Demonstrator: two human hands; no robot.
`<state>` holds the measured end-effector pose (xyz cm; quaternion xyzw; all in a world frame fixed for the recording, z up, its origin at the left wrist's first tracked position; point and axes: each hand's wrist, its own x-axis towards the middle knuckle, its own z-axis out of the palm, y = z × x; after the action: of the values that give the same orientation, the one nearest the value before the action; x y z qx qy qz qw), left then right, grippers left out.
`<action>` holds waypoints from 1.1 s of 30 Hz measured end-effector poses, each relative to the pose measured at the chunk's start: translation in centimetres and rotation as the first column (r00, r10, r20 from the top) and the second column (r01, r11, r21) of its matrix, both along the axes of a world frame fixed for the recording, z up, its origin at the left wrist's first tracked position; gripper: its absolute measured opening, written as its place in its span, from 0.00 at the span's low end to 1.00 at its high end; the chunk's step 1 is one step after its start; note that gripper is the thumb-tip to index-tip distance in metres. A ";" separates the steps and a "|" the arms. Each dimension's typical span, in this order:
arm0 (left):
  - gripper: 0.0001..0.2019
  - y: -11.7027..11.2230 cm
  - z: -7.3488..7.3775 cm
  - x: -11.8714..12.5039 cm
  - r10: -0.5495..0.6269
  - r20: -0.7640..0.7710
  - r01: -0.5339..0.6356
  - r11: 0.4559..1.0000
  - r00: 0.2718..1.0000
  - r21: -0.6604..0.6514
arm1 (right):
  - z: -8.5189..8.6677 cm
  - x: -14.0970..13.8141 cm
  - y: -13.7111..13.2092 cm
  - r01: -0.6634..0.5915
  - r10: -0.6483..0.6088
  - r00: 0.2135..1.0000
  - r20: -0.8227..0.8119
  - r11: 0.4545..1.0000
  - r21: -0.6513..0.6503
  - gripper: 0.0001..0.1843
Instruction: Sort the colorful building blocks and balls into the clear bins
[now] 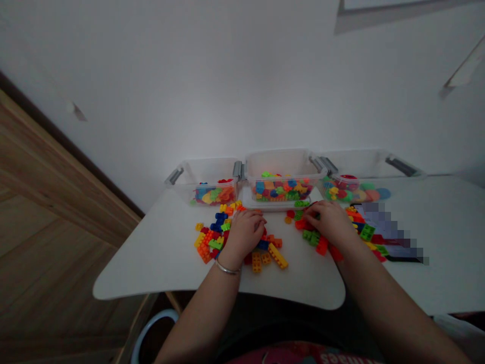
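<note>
My left hand (247,230) rests on a pile of toy building bricks, its fingers curled down and pressed together. What lies under those fingertips is hidden. Around it are a yellow long brick (278,256), an orange brick (256,262), dark blue bricks (219,222) and a lime green brick (216,243). My right hand (330,221) reaches into a second group of bricks, thumb and fingers bent together around something I cannot make out. Close to it lie a green brick (311,237), a red-orange brick (322,245) and a small orange round piece (288,220).
Along the wall stand three clear plastic boxes: a left box (182,192), a middle box (284,161) on a white lid (248,199), and a right box (367,167), each holding colourful pieces. A partly blurred tablet or sheet (390,230) lies at the right of the white table (151,253).
</note>
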<state>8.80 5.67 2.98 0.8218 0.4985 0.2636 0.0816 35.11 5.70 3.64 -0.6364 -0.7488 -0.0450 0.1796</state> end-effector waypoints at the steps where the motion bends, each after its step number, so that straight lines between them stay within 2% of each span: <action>1: 0.10 0.0 0.0 0.0 -0.001 0.000 0.001 1.000 1.000 0.002 | 0.0 0.1 0.0 0.003 -0.003 1.000 -0.010 1.000 0.011 0.09; 6: 0.10 0.0 0.1 0.0 -0.006 -0.003 0.006 1.000 1.000 0.009 | 0.4 1.9 0.0 -0.052 0.056 0.993 -0.100 0.997 0.050 0.12; 11: 0.09 0.0 0.1 0.0 -0.008 -0.004 0.008 1.000 1.000 0.011 | 1.0 3.7 -0.6 -0.077 0.073 0.996 -0.046 0.992 -0.104 0.11; 16: 0.09 -0.1 0.2 0.1 -0.011 0.001 0.011 1.000 1.000 0.020 | 0.9 2.9 -0.8 -0.051 0.063 0.992 0.105 0.992 -0.115 0.12; 23: 0.09 -0.1 0.3 0.0 -0.022 0.002 0.022 1.000 1.000 0.022 | 1.1 1.7 -0.7 -0.021 0.038 0.988 0.147 0.993 -0.118 0.11; 25: 0.09 -0.1 0.3 0.0 -0.021 0.008 0.021 1.000 1.000 0.022 | 1.4 1.6 -0.8 0.009 0.002 0.989 0.148 0.997 -0.078 0.12; 28: 0.10 -0.2 0.4 0.1 -0.016 0.026 0.016 0.999 1.000 0.031 | 1.7 1.0 -1.0 0.033 -0.037 0.997 0.070 0.998 0.054 0.12; 33: 0.14 -0.6 0.8 0.1 -0.026 0.077 0.020 0.997 0.997 0.074 | 0.9 -1.8 -1.4 -0.094 0.126 0.979 -0.163 0.977 0.194 0.09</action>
<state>8.89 5.09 3.82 0.8190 0.4755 0.3124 0.0740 33.36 4.31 4.56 -0.5759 -0.7570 -0.0485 0.3048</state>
